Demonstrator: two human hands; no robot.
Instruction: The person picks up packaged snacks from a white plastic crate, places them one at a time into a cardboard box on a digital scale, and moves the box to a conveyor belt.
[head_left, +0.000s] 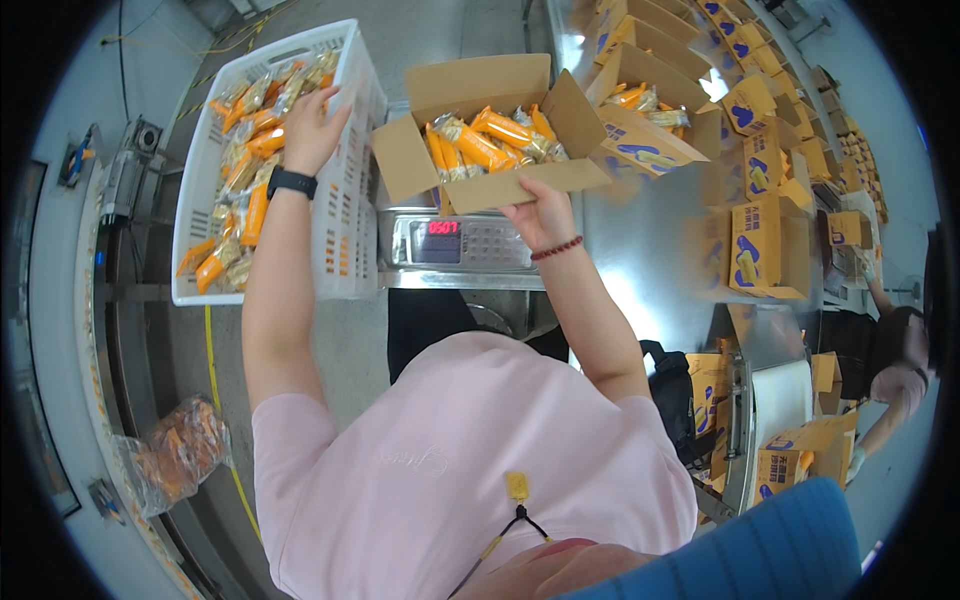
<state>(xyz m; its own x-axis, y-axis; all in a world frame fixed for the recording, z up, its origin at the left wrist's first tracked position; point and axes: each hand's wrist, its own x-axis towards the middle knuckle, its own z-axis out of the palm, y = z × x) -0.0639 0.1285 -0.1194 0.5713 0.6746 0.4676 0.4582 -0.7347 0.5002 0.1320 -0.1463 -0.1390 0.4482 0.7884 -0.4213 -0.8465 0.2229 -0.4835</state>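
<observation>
My left hand is over the far right part of a white plastic crate, fingers apart, with nothing seen in its grasp. Orange-and-clear wrapped snack packets fill the crate in a loose heap. My right hand pinches the near flap of an open cardboard carton, thumb on top of the flap. Similar wrapped packets lie inside that carton at mixed angles. The carton stands on a digital bench scale, whose red digits are lit; the platform is mostly hidden beneath it.
Right of the carton, another open carton with packets stands on a steel table. Rows of printed cartons line its far side. A co-worker is at the right edge. A clear bag of orange wrappers lies lower left.
</observation>
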